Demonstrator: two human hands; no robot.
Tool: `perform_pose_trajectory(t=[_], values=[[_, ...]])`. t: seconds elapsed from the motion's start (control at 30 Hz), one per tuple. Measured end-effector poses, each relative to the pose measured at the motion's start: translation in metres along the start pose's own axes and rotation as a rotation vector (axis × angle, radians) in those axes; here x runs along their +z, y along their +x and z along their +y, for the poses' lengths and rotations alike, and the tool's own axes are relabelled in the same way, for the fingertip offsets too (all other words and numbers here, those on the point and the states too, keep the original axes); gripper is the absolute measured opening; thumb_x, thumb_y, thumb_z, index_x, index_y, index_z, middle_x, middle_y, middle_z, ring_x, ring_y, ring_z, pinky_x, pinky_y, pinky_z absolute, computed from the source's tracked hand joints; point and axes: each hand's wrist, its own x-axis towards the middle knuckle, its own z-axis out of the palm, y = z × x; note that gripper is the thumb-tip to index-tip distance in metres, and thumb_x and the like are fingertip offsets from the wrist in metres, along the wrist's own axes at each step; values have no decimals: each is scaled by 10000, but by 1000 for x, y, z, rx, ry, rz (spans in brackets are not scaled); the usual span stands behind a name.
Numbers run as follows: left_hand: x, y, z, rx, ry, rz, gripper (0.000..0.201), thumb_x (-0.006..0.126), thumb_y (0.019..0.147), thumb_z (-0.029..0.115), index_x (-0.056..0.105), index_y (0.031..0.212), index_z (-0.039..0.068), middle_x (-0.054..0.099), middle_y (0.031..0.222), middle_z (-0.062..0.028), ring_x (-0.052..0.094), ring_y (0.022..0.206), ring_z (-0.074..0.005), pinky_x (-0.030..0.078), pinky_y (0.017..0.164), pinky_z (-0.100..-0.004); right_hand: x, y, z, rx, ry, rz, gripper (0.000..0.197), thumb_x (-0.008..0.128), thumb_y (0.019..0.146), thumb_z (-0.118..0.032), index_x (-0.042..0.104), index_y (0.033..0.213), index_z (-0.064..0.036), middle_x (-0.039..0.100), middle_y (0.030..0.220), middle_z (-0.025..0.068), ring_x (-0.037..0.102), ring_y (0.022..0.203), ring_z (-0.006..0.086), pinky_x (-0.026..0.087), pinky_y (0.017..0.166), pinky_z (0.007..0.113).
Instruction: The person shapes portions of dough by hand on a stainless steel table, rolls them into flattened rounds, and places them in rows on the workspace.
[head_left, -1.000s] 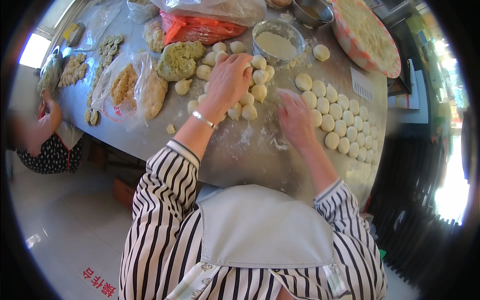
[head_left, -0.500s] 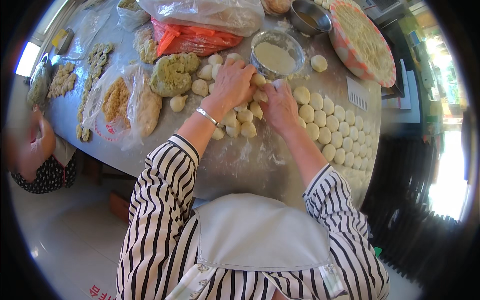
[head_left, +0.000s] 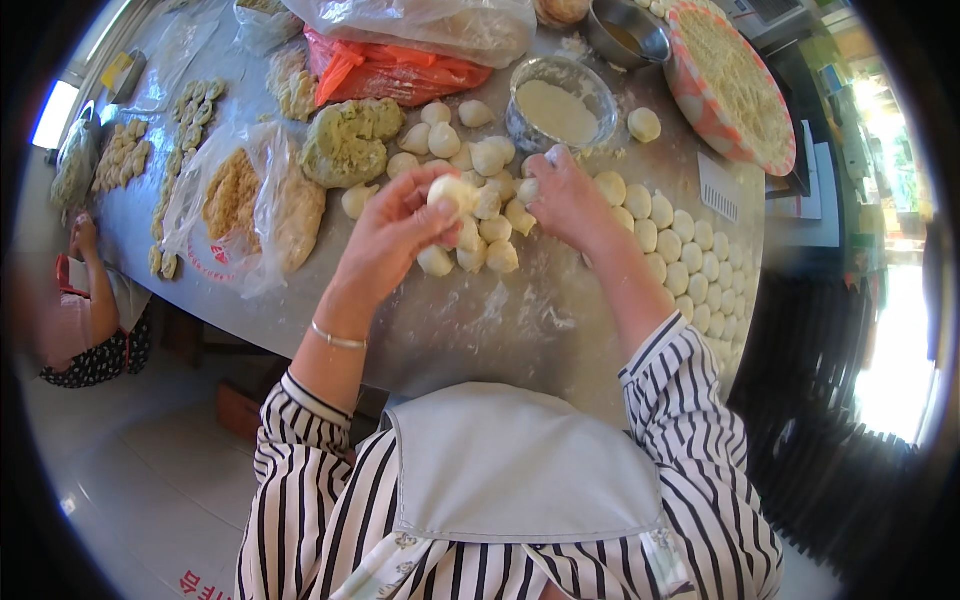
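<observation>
A pale dough ball (head_left: 452,193) rests in my left hand (head_left: 400,235), fingers and thumb curled round it, raised over the near left side of a loose pile of dough balls (head_left: 490,157). Several of those balls taper to a pinched tip. My right hand (head_left: 572,205) is at the pile's right edge, its fingers closed on another dough ball (head_left: 527,190), mostly covered by the fingertips. Neat rows of smooth, round dough pieces (head_left: 668,245) lie to the right of that hand. Just beyond the pile stands a bowl of white flour (head_left: 556,112).
A green-flecked dough lump (head_left: 350,145) lies left of the pile, beside a plastic bag with orange-brown crumbly filling (head_left: 232,198). Behind are a red plastic bag (head_left: 400,75), a metal bowl (head_left: 627,35) and a large pink-rimmed basin (head_left: 735,85). Another person (head_left: 85,310) is at the left edge.
My hands were together at the pile's far side. My left hand has come back toward me with a dough ball, while my right has moved only slightly. The other person's arm has shifted.
</observation>
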Motion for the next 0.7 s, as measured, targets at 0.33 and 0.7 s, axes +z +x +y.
perform_pose_trajectory(t=[0.33, 0.7], values=[[11, -86, -61, -118, 553, 14, 318, 791, 955, 155, 660, 1212, 21, 623, 962, -8, 593, 746, -69, 512, 646, -236, 3, -99, 22, 316, 1169, 70, 484, 833, 920, -233, 590, 1270, -5, 685, 1086, 78, 703, 892, 138, 625, 743, 321], [33, -83, -113, 133, 996, 52, 324, 839, 882, 176, 689, 1146, 63, 625, 960, -51, 623, 769, -142, 544, 707, -302, 55, -183, 27, 425, 770, 240, 464, 812, 916, -363, 626, 1198, -45, 656, 1118, 142, 688, 909, 268, 582, 712, 378]])
